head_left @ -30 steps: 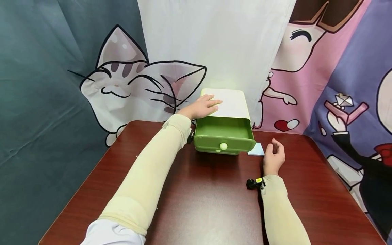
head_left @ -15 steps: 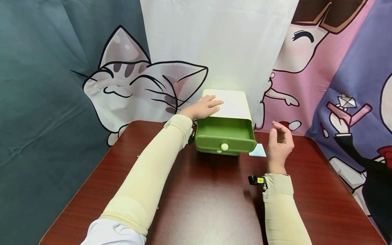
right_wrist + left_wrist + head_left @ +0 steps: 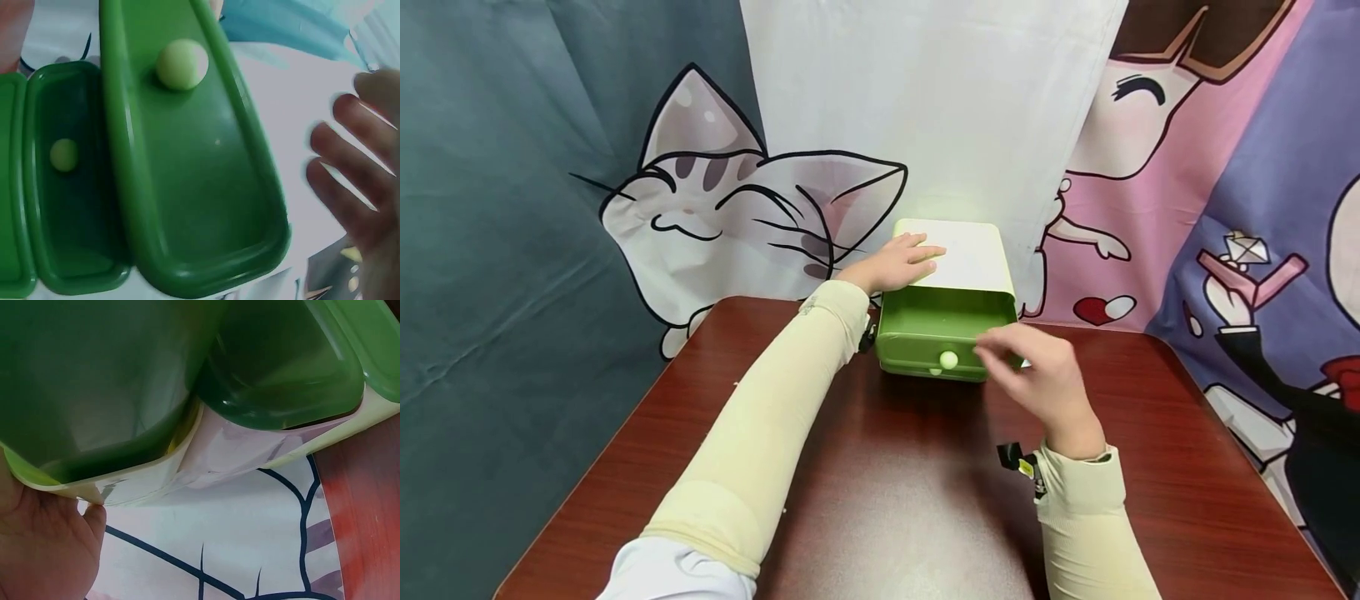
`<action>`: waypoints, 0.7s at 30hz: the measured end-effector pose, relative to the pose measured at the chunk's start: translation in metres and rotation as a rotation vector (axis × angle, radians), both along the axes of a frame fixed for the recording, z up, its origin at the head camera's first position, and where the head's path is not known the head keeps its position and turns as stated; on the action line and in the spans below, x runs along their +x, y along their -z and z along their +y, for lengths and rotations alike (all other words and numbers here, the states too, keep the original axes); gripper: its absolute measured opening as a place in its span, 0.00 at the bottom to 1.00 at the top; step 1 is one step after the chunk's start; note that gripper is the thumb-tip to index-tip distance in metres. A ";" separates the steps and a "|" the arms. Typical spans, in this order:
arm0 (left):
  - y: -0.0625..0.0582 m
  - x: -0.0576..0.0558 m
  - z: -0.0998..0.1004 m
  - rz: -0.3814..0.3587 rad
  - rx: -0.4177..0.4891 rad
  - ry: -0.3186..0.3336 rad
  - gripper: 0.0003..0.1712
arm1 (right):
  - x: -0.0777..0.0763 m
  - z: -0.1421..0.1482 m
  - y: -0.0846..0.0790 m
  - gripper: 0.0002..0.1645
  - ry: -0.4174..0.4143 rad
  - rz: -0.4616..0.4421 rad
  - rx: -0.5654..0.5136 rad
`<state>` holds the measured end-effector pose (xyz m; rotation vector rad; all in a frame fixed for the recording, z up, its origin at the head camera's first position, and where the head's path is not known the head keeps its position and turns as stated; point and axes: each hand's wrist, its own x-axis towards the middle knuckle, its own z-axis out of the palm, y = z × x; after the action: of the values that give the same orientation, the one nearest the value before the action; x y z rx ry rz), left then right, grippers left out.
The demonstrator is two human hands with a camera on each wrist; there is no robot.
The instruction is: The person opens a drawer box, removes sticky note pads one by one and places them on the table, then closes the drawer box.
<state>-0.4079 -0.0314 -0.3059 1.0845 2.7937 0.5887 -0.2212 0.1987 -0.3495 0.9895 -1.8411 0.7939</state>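
Note:
A small cabinet with a cream-white casing and green drawers stands at the far side of the table. Its top drawer is pulled out, with a round pale-green knob on the front. My left hand rests on the left of the cabinet's top, fingers spread; the left wrist view shows its thumb against the casing's side. Just right of the knob, my right hand hovers with bent fingers, holding nothing. Seen from the right wrist, the fingers are apart from the drawer front.
Below the pulled-out drawer, another drawer with its own knob sits further back. The reddish-brown table extends toward me. Behind it hangs a cartoon-printed curtain. A light-blue sheet right of the cabinet is mostly hidden by my right hand.
My right hand rose a little, then swung left from beside the cabinet to the front of the pulled-out drawer. The left hand and drawer stay in place.

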 end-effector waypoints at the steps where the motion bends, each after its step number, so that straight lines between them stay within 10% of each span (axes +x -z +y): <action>1: 0.000 0.000 0.000 -0.002 0.002 -0.001 0.30 | 0.001 -0.001 0.000 0.06 0.000 -0.027 0.093; 7: -0.005 0.003 -0.001 -0.026 0.012 0.004 0.30 | 0.004 -0.011 0.002 0.15 0.082 -0.155 0.355; 21: -0.003 0.001 -0.002 -0.039 0.019 0.005 0.31 | 0.001 -0.017 0.008 0.16 0.163 -0.153 0.362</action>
<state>-0.4065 -0.0330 -0.3027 1.0708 2.7574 0.6300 -0.2198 0.1819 -0.3571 1.0054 -2.2186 0.4559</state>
